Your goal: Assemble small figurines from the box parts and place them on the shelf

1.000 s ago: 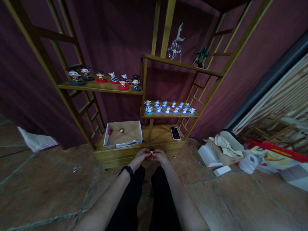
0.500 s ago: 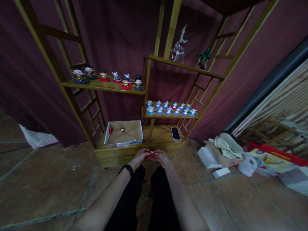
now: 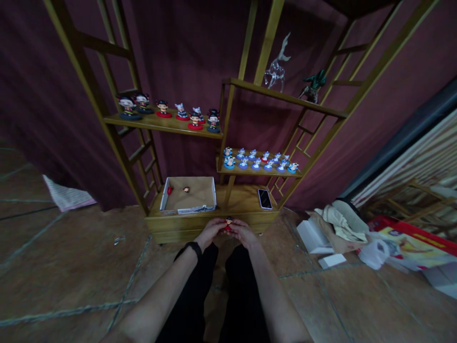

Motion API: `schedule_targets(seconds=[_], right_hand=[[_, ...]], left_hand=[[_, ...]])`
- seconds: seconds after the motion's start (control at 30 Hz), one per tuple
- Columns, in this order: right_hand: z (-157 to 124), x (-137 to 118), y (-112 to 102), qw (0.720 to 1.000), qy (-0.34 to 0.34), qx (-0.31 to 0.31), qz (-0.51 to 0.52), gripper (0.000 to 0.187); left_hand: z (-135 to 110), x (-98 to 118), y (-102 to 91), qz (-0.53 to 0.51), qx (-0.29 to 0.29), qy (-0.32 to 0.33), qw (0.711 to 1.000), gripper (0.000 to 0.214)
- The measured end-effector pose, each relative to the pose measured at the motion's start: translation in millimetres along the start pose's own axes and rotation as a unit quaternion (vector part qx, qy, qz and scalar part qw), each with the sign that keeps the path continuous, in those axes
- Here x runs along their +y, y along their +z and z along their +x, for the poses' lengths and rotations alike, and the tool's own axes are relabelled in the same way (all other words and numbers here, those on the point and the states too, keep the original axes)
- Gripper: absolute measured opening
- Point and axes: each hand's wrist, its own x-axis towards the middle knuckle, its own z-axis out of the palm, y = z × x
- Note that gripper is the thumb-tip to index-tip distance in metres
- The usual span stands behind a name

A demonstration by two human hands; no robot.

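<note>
A small figurine (image 3: 229, 222) with black hair and a red base is held between my two hands, just in front of the cabinet's lower ledge. My left hand (image 3: 210, 231) grips it from the left, with a dark band on that wrist. From the other side, the fingers of my right hand (image 3: 244, 232) close on it too. Beyond my hands, to the left, an open cardboard box (image 3: 196, 208) sits on the ledge. Inside lie a small figurine head (image 3: 186, 189) and a red piece (image 3: 170, 190).
Several figurines (image 3: 195, 119) stand on the upper left shelf, and several blue-white ones (image 3: 256, 163) on the middle right shelf. A clear deer (image 3: 276, 74) and a dark green statue (image 3: 314, 86) stand above. A phone (image 3: 264, 199) lies on the ledge. White boxes (image 3: 314, 237) and bags sit at right.
The figurine has risen slightly and shows more of its head and body above my fingers. The whole view has shifted, so the shelves appear a little farther right.
</note>
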Motion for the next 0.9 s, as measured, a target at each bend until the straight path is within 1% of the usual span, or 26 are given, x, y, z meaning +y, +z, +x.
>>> schedule_targets(seconds=[0.1, 0.23, 0.4, 0.57, 0.67, 0.77, 0.9], right_hand=[[1, 1, -1, 1.0, 0.001, -0.003, -0.001, 0.033], [-1, 1, 0, 1.0, -0.01, 0.015, -0.008, 0.036], [-2, 2, 1, 0.999, -0.019, 0.034, -0.018, 0.04], [-1, 2, 2, 0.999, -0.014, 0.031, -0.041, 0.035], [-2, 2, 2, 0.998, -0.021, 0.038, -0.046, 0.033], [-4, 1, 4, 0.997, -0.022, 0.048, -0.054, 0.032], [-6, 0, 5, 0.996, -0.017, 0.063, -0.064, 0.03]], left_hand=[[-1, 1, 0.4, 0.001, -0.017, 0.006, 1.0, 0.029], [-2, 1, 1.6, 0.012, -0.032, 0.017, 0.999, 0.029], [1, -6, 3.6, 0.04, -0.011, 0.032, 0.999, 0.027], [9, -15, 5.1, 0.12, 0.009, 0.075, 0.99, 0.023], [11, -17, 4.8, 0.166, 0.019, 0.084, 0.982, 0.019], [10, -18, 4.4, 0.174, 0.02, 0.087, 0.981, 0.017], [9, -17, 4.9, 0.159, 0.021, 0.082, 0.984, 0.016]])
